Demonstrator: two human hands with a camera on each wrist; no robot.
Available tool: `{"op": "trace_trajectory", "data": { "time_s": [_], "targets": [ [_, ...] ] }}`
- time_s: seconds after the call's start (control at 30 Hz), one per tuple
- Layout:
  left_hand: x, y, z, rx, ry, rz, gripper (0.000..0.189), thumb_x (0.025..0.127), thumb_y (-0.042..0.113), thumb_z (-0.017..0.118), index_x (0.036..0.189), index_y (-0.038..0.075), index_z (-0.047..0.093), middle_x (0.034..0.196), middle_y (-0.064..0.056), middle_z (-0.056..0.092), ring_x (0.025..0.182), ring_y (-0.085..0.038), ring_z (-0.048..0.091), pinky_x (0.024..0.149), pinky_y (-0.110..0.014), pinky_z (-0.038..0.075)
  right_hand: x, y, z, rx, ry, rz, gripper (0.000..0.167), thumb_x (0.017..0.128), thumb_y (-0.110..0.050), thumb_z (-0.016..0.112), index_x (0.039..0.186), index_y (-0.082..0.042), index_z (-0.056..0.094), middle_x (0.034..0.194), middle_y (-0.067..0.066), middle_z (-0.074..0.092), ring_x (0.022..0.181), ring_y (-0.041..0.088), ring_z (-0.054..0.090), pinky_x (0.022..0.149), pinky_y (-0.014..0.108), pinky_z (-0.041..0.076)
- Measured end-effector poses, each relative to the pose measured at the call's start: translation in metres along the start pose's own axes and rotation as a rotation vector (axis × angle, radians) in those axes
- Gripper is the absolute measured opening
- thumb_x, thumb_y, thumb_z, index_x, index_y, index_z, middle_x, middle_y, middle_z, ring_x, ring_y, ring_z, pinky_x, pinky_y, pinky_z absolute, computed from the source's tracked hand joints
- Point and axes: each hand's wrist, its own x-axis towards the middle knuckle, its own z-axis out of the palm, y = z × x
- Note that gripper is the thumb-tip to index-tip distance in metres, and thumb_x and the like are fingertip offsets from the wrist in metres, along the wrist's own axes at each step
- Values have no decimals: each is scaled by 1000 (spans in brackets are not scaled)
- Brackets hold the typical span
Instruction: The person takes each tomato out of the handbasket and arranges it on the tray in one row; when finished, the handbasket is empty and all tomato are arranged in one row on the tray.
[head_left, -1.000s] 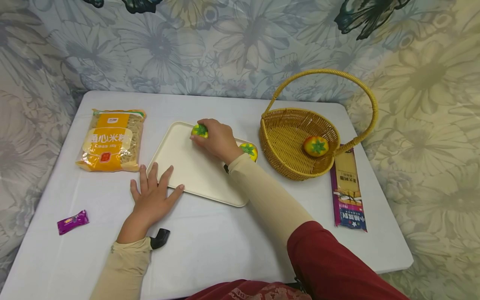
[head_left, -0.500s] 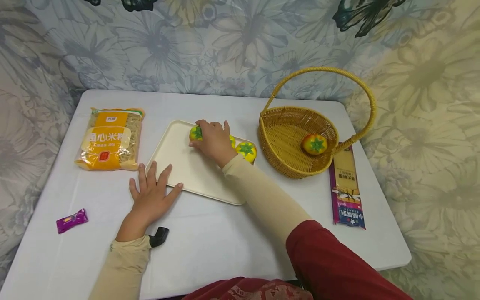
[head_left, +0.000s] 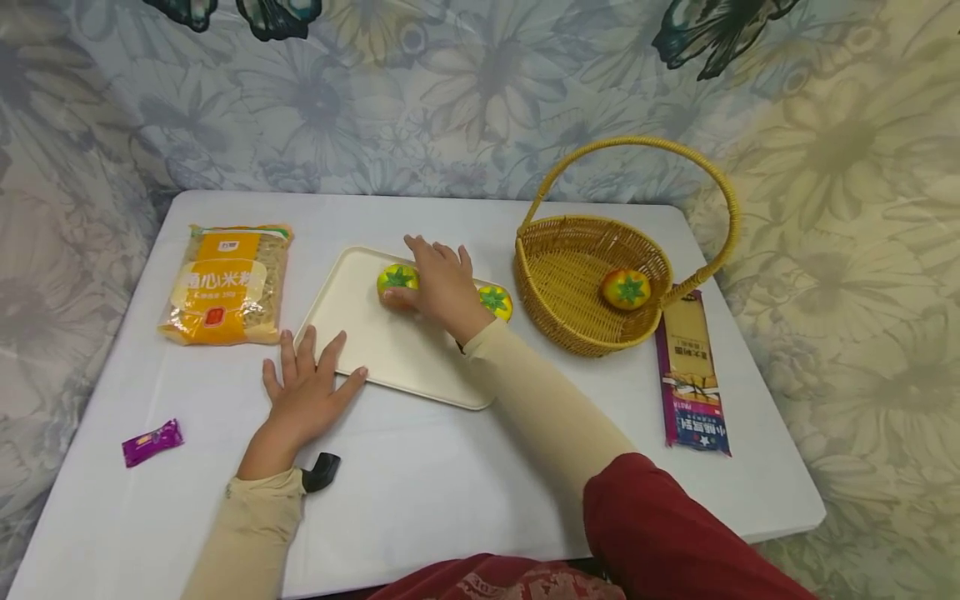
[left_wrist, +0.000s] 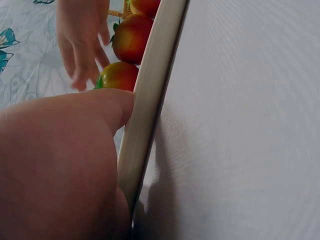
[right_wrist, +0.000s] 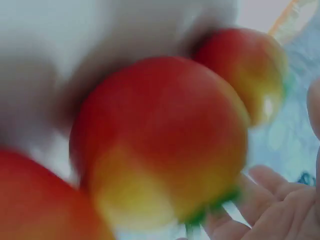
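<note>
Three round, red-and-yellow fruits with green star-shaped caps (left_wrist: 132, 42) lay in a slanting row along the far long edge of a shallow cream rectangular tray (head_left: 378, 342), and the person's bare right hand (head_left: 450, 287) hung over them. Being nearly round, each fruit showed no clear long axis; what counted was the line of the row and where the palm sat on it. The leftmost fruit (head_left: 392, 277) lay to the left of the palm, partly under the thumb as I looked down on it — whether the thumb touched it I couldn't tell. The middle fruit (right_wrist: 160, 145) was hidden beneath the hand from above, and the rightmost fruit (head_left: 497, 301) sat beside the wrist. That hand grasped nothing: its fingers were loose and extended, none wrapped round a fruit. It was plainly the nearer of the two to the row. The left hand (head_left: 303, 396), spread flat and holding nothing, rested at the tray's near left corner, thumb along the rim. Just beyond the tray's right end — on the right hand's side — stood a golden-brown woven basket with a tall hooped handle (head_left: 551, 321), a single red-and-yellow fruit (head_left: 626, 289) lying inside against its right side.
</note>
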Motion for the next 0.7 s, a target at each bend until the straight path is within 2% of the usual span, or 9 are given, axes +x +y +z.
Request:
{"op": "trace_trajectory", "data": {
  "time_s": [0.2,0.37,0.57,0.7],
  "targets": [
    [1,-3,4,5,9,10,83,107,62,44,169,11,22,173,-27,-14,151,-41,-39,110,-75,-21,-34,22,-27,75,94,16,97,94,-60,74,168,-17,29,172,6,32,156,33,30,127,57,5],
    [-1,-2,3,11,3,11,85,107,64,42,169,11,21,173,-27,-15,150,-41,-40,110,-75,-21,-63,60,-57,100,209,58,95,95,-54,77,168,-13,30,171,9,33,156,36,28,126,59,3],
    [-1,-2,1,15,1,10,85,107,64,42,169,10,19,172,-28,-16,149,-42,-40,110,-75,-22,-86,110,-95,127,322,187,93,98,-50,75,168,-11,28,169,13,35,156,37,28,127,58,2],
    [-1,-1,2,10,3,18,84,108,63,42,169,9,20,172,-29,-15,150,-43,-39,109,-76,-22,-98,143,-116,142,346,293,94,101,-52,70,170,-11,21,170,16,32,156,41,25,127,57,11]
  ]
}}
